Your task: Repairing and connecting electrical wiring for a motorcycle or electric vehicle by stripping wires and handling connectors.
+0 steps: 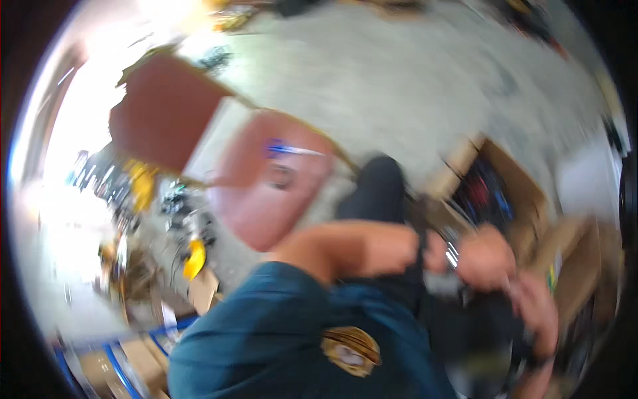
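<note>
My left hand (486, 256), with a metal-banded watch (452, 253) at its wrist, reaches across to the right over my dark trousers. Its fingers look curled closed. My right hand (535, 307) meets it at the fingertips, also bent inward. Motion blur hides whatever may lie between them. Just beyond the hands stands an open cardboard box (525, 189) with dark items inside, some with red and blue parts. To the left is a chair with a reddish seat (272, 179); on it lie a blue-handled tool (292, 149) with a thin pale shaft and a small dark ring (280, 176).
The chair's backrest (169, 110) extends to the far left. Cables and yellow items (194, 259) lie on the grey floor (399, 80). Blue-edged shelving with cartons (126, 362) is at the lower left. Another cardboard piece (578, 266) stands at the right.
</note>
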`<state>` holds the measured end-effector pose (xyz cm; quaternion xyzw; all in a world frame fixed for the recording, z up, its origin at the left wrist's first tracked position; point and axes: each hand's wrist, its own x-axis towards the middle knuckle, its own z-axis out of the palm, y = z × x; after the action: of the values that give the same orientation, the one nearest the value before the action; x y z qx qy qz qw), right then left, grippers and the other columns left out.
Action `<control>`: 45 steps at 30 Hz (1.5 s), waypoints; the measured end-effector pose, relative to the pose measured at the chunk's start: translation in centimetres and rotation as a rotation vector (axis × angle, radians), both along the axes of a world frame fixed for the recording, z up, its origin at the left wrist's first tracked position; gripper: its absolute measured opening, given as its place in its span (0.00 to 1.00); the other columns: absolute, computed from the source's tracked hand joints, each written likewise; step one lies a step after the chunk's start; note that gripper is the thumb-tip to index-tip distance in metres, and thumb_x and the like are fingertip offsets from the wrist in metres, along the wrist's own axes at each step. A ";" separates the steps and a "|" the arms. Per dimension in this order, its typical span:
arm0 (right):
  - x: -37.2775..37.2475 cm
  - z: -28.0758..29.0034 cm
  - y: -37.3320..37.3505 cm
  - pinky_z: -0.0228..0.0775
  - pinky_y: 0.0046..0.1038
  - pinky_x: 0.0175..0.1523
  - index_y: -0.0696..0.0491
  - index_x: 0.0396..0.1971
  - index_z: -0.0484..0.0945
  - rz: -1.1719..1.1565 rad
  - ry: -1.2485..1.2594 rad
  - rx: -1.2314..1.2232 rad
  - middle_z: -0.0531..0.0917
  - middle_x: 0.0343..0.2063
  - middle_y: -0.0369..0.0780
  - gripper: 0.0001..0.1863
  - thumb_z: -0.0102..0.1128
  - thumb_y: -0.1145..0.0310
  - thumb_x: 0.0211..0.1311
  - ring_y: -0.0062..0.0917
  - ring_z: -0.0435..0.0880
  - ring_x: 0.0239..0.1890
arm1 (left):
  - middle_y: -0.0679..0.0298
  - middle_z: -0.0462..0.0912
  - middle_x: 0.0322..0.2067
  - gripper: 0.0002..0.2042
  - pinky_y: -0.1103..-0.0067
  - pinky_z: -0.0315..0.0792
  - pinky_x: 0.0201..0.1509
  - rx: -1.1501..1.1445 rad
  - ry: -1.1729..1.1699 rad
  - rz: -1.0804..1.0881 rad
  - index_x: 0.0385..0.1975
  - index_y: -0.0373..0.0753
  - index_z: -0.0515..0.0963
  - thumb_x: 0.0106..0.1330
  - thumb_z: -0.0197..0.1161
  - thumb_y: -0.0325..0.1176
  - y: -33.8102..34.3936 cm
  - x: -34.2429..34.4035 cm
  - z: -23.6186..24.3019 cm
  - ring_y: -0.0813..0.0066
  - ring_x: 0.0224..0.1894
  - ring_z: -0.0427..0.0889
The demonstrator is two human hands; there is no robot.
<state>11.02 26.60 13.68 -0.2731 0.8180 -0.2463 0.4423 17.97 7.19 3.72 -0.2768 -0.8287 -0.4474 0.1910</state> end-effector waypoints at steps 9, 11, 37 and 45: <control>2.1 2.5 -1.3 0.65 0.42 0.25 0.53 0.24 0.69 0.379 0.412 -0.438 0.72 0.14 0.45 0.10 0.60 0.67 0.58 0.46 0.75 0.20 | 0.60 0.72 0.16 0.07 0.68 0.65 0.23 0.015 -0.129 -0.377 0.24 0.37 0.75 0.58 0.66 0.30 -4.2 0.9 6.8 0.58 0.19 0.73; 2.5 2.3 -1.0 0.65 0.42 0.25 0.53 0.24 0.68 0.369 0.447 -0.429 0.71 0.13 0.45 0.10 0.60 0.68 0.58 0.46 0.75 0.20 | 0.60 0.73 0.16 0.06 0.69 0.65 0.23 0.031 -0.166 -0.411 0.25 0.37 0.76 0.59 0.65 0.30 -4.3 0.8 6.7 0.58 0.19 0.74; 2.4 1.2 -1.0 0.64 0.39 0.28 0.54 0.32 0.76 0.299 0.285 -0.286 0.75 0.18 0.45 0.07 0.60 0.66 0.60 0.45 0.77 0.24 | 0.58 0.78 0.22 0.05 0.69 0.70 0.28 -0.029 -0.316 -0.232 0.31 0.38 0.79 0.58 0.64 0.31 -3.8 2.5 5.2 0.56 0.25 0.79; 3.4 1.5 -1.8 0.68 0.41 0.27 0.53 0.23 0.72 0.457 0.547 -0.156 0.75 0.14 0.43 0.10 0.61 0.65 0.56 0.43 0.78 0.22 | 0.57 0.79 0.23 0.08 0.70 0.71 0.29 0.024 -0.532 -0.392 0.32 0.37 0.79 0.64 0.60 0.36 -3.3 2.7 4.8 0.57 0.26 0.79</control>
<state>14.39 24.83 15.18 -0.5376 0.8026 -0.1204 0.2288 20.65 3.92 8.49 -0.3023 -0.7751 -0.5421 -0.1186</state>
